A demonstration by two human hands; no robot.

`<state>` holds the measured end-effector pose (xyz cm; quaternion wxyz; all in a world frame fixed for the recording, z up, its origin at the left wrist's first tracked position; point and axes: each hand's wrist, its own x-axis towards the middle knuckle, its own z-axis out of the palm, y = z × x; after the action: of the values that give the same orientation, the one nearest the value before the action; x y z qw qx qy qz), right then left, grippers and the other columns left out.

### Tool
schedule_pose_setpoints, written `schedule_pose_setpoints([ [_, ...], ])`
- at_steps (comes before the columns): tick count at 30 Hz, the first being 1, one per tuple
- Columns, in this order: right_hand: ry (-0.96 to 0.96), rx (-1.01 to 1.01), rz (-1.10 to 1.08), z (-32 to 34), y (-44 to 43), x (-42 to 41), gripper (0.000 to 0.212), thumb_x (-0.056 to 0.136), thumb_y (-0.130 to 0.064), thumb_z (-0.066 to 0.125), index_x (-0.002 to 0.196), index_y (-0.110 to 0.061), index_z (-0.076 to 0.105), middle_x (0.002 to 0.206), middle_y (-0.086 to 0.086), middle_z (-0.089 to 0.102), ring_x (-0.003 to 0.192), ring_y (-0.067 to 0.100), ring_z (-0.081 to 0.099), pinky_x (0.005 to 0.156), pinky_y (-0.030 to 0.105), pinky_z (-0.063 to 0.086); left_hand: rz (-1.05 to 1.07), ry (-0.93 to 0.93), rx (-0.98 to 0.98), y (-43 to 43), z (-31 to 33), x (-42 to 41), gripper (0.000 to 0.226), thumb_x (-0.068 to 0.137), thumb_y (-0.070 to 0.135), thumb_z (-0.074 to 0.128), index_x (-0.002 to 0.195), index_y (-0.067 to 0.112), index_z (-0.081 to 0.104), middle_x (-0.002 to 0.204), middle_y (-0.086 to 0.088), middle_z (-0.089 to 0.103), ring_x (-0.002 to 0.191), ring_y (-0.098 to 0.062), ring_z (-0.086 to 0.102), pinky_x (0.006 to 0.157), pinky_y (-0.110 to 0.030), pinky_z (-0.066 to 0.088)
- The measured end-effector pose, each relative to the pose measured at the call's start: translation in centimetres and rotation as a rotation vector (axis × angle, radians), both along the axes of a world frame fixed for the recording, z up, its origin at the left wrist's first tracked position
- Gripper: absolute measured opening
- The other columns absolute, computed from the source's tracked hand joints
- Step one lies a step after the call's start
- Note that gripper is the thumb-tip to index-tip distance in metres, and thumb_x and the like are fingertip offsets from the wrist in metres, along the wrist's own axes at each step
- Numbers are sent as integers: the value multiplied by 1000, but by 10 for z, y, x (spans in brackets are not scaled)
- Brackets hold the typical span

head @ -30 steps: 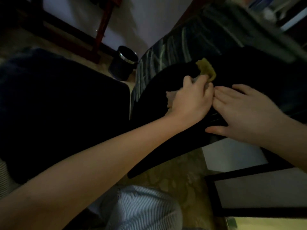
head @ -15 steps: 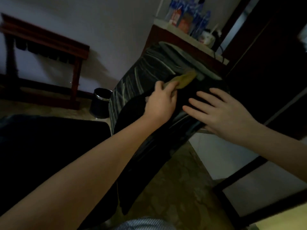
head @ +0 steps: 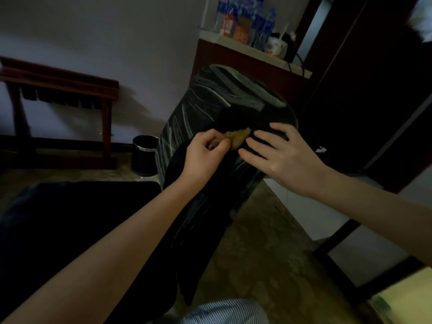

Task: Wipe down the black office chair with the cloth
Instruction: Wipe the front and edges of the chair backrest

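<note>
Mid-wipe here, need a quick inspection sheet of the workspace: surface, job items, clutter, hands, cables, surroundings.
Surface: black office chair backrest, shiny, with pale streaks across it.
Job's things: yellowish cloth, bunched up against the backrest.
Clutter: bottles and cartons on a counter behind the chair.
Grippers: left hand pinches the cloth; right hand lies flat on the backrest beside the cloth, fingers spread.
Cables: a dark cord seems to hang over the counter's edge; too dim to be sure.
Surroundings: small black waste bin beside the chair, wooden rack further left, patterned floor; room is dim.
</note>
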<state>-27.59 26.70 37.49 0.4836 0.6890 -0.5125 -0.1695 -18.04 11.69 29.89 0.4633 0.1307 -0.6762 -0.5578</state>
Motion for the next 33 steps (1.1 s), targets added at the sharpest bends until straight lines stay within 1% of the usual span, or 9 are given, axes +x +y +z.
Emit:
schedule_pose_setpoints([
  [3, 21, 2, 2, 2, 2, 10, 32, 79, -4, 72, 110, -10, 68, 108, 12, 69, 104, 31, 64, 95, 47, 37, -27, -14, 58, -4, 13, 15, 23, 78, 2, 65, 77, 24, 59, 78, 2, 60, 70, -10, 58, 68, -30, 51],
  [6, 36, 5, -4, 2, 7, 24, 32, 78, -6, 71, 109, -9, 68, 107, 12, 69, 103, 30, 64, 94, 47, 36, 30, -113, -2, -12, 26, 29, 43, 75, 4, 69, 107, 23, 46, 89, 7, 55, 80, -10, 59, 72, -25, 52],
  [11, 31, 17, -9, 4, 13, 53, 29, 79, -6, 60, 107, -7, 69, 102, 14, 70, 99, 31, 65, 90, 47, 48, 130, -186, -133, -18, 49, 39, 34, 73, 16, 76, 98, 17, 51, 82, 9, 58, 74, -3, 56, 63, -16, 47],
  [14, 49, 29, -45, 4, 15, 68, 31, 80, -8, 57, 110, -5, 66, 102, 17, 69, 99, 33, 65, 90, 46, 47, 44, -97, -190, -17, 56, 37, 24, 75, 19, 76, 95, 14, 64, 88, 0, 68, 81, -10, 64, 72, -25, 54],
  [18, 4, 104, -62, 14, 16, 82, 36, 74, -10, 64, 110, -4, 66, 102, 17, 68, 95, 35, 63, 88, 46, 47, -44, -198, -168, -8, 50, 35, 39, 83, 35, 66, 119, 19, 61, 110, 0, 65, 102, -12, 60, 91, -29, 49],
  [23, -59, 46, -138, 40, 29, 94, 41, 71, -20, 59, 109, -7, 67, 112, 15, 66, 107, 38, 59, 90, 46, 43, -195, -204, -43, -2, 40, 43, 37, 86, 26, 67, 119, 14, 58, 106, 1, 65, 100, -11, 60, 90, -20, 47],
  [27, -133, 82, -223, 42, 30, 89, 39, 72, -19, 62, 110, -11, 68, 116, 13, 66, 111, 40, 58, 94, 50, 44, -122, -206, -195, 4, 45, 47, 37, 87, 25, 65, 121, 14, 57, 112, -3, 64, 103, -14, 60, 95, -34, 48],
  [30, -138, 73, -222, 38, 33, 87, 39, 75, -17, 53, 110, -10, 67, 116, 15, 65, 111, 42, 58, 94, 53, 44, -217, -152, -319, 15, 43, 58, 34, 92, 32, 57, 120, 14, 54, 107, -4, 64, 98, -13, 61, 90, -35, 49],
  [33, -124, 73, -202, 37, 32, 85, 36, 78, -17, 50, 108, -10, 68, 115, 15, 66, 110, 42, 58, 94, 53, 44, -285, -171, -327, 15, 35, 64, 44, 96, 40, 42, 132, 16, 47, 115, -5, 55, 113, -15, 51, 100, -28, 41],
])
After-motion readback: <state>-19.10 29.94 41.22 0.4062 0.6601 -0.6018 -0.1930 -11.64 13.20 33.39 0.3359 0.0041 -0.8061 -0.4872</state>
